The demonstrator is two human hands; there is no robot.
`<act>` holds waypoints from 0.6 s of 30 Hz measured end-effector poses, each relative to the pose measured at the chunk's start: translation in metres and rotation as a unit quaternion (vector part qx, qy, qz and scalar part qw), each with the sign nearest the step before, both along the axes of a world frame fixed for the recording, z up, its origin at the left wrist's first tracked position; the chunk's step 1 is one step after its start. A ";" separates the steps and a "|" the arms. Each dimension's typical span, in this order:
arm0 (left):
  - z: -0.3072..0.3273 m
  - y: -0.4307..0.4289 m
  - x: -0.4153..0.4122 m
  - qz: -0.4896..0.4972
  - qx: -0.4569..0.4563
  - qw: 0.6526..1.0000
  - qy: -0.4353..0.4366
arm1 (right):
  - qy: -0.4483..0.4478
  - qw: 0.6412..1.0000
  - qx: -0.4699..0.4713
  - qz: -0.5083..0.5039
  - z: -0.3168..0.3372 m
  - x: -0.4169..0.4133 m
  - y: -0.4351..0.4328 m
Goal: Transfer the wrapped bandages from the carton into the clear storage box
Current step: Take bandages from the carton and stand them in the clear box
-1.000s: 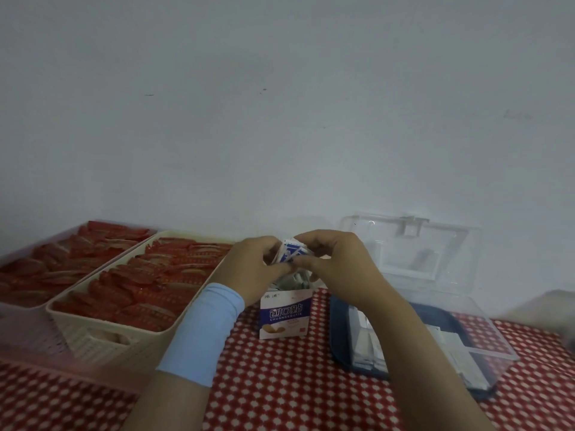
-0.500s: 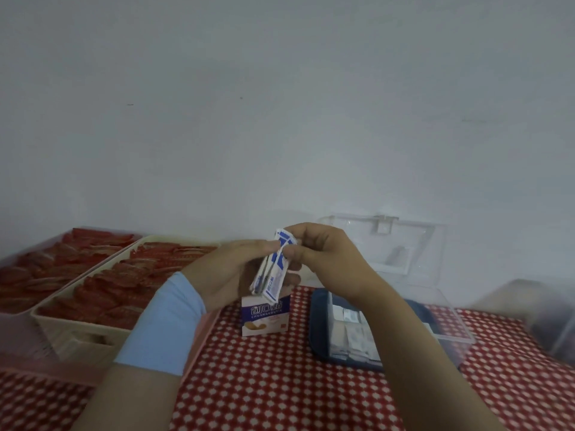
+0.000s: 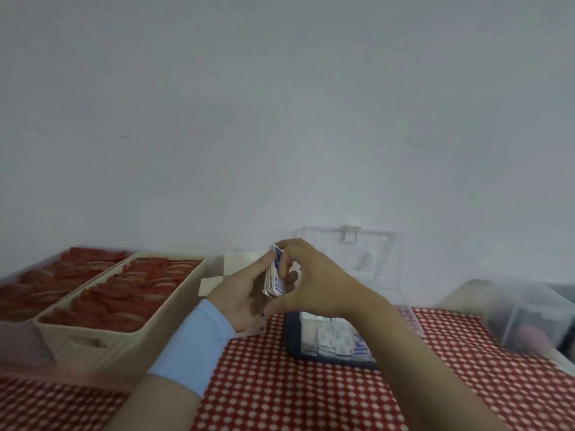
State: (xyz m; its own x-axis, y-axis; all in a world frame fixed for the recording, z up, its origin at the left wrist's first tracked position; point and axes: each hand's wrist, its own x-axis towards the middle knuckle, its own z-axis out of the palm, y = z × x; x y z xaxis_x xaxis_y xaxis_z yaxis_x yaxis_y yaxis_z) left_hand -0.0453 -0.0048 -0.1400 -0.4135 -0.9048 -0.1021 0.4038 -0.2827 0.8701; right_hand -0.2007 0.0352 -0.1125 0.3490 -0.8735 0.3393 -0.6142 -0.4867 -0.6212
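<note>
I have both hands up off the bench, closed on one stack of wrapped bandages held on edge between them. My left hand, with a blue wristband behind it, cups the stack from its left side, fingers curled against it. My right hand pinches the same stack, fingertips over the top edge and thumb low. Directly below my right hand sits the clear storage box, lid tipped back, with loose wrapped packets lying inside. I cannot make out the carton; my left hand covers that spot. Out past my left hand stands a cream basket of red packets.
</note>
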 end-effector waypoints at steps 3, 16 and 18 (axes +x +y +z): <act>0.001 0.009 -0.007 0.019 -0.016 0.999 -0.029 | 0.008 0.999 -0.035 -0.009 -0.001 -0.008 0.002; 0.005 0.034 -0.056 -0.076 -0.087 0.993 -0.035 | -0.112 0.987 0.111 -0.027 0.029 -0.081 0.014; 0.008 0.034 -0.068 -0.088 -0.096 0.990 -0.050 | -0.080 0.987 0.134 -0.033 0.036 -0.096 0.017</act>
